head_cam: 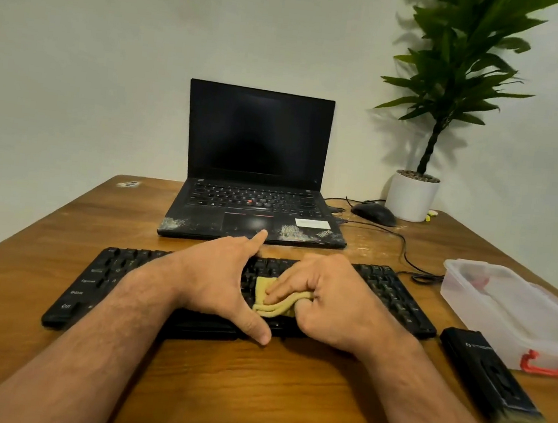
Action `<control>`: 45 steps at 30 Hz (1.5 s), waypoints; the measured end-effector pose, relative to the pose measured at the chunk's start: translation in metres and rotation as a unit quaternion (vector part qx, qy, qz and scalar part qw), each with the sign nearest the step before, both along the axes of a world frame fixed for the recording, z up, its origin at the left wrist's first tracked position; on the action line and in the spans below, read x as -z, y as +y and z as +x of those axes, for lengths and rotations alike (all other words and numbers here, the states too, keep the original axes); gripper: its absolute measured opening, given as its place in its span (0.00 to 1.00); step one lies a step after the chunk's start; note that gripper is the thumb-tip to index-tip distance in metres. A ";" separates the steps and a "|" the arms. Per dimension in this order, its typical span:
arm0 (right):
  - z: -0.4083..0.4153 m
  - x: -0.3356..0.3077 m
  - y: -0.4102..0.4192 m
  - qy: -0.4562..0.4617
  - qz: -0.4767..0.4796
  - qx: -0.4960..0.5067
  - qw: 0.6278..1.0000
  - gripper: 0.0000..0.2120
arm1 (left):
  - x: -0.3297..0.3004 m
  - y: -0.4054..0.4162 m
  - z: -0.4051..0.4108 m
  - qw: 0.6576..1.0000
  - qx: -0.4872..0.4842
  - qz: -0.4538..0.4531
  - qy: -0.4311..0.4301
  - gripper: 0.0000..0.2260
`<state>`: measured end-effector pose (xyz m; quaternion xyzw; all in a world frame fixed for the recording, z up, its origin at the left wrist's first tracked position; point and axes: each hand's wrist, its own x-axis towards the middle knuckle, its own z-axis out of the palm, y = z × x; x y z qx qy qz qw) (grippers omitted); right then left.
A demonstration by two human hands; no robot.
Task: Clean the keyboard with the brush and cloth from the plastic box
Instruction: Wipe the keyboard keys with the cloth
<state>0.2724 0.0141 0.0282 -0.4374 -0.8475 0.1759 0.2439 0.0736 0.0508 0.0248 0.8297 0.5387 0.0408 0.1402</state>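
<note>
Keyboard (383, 291) middle hidden under hands; plastic box (515, 312) cut by right edge, contents blurred.

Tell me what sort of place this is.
Probably a home or small office desk: an open laptop on a wooden table against a plain wall, a wired mouse, and a potted plant in the corner.

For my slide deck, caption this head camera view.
Right hand wipes the keyboard with a yellow cloth while the left hand steadies it.
</note>
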 end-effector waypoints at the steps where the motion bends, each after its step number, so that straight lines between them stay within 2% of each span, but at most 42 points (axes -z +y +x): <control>1: 0.000 0.002 0.003 -0.012 0.010 0.010 1.000 0.24 | 0.000 -0.001 0.001 1.000 0.001 0.002 0.001 0.69; 5: -0.001 0.010 0.025 -0.058 0.078 0.137 0.986 0.23 | -0.001 -0.003 0.002 1.000 0.000 0.006 0.002 0.69; 7: 0.003 0.007 0.027 -0.046 0.089 0.185 0.978 0.23 | 0.000 -0.004 0.002 1.000 -0.001 0.008 0.003 0.69; 9: 0.005 0.002 0.024 -0.029 0.074 0.138 0.987 0.26 | 0.000 -0.005 0.003 1.000 -0.004 0.009 0.007 0.69; 12: -0.005 0.001 0.014 -0.075 0.030 0.019 0.997 0.30 | -0.001 -0.009 0.004 1.000 -0.004 0.019 0.017 0.68; 16: -0.005 0.008 0.023 -0.063 0.032 0.020 0.997 0.22 | -0.002 -0.009 0.006 1.000 -0.003 0.016 0.017 0.68; 18: -0.006 0.012 0.027 -0.062 0.044 0.057 0.995 0.18 | -0.001 -0.008 0.006 1.000 -0.006 0.014 0.017 0.68; 22: 0.001 0.004 0.031 -0.040 0.017 0.190 0.981 0.19 | 0.002 -0.007 0.004 1.000 -0.005 0.018 0.011 0.68; 27: 0.049 -0.008 0.032 0.068 0.020 0.337 0.939 0.15 | 0.002 -0.004 0.002 1.000 -0.005 0.006 0.007 0.68; 30: 0.047 -0.006 0.029 0.003 -0.031 0.309 0.951 0.15 | 0.002 -0.005 0.003 1.000 -0.007 0.009 0.006 0.68; 33: 0.028 -0.006 0.029 -0.084 -0.009 0.259 0.962 0.15 | 0.002 -0.007 0.004 1.000 -0.009 0.010 0.005 0.68; 37: 0.016 -0.005 0.029 -0.061 -0.005 0.195 0.979 0.18 | 0.000 -0.007 0.006 1.000 -0.013 0.009 0.014 0.68; 41: 0.014 0.000 0.028 0.032 0.027 0.139 0.989 0.21 | -0.001 -0.007 0.008 1.000 -0.013 0.010 0.018 0.67; 43: 0.012 0.003 0.029 0.008 -0.010 0.126 0.992 0.23 | 0.000 -0.007 0.007 1.000 -0.014 0.007 0.019 0.67; 45: 0.014 0.001 0.031 -0.037 -0.010 0.178 0.983 0.22 | 0.000 -0.007 0.007 1.000 -0.017 -0.001 0.018 0.67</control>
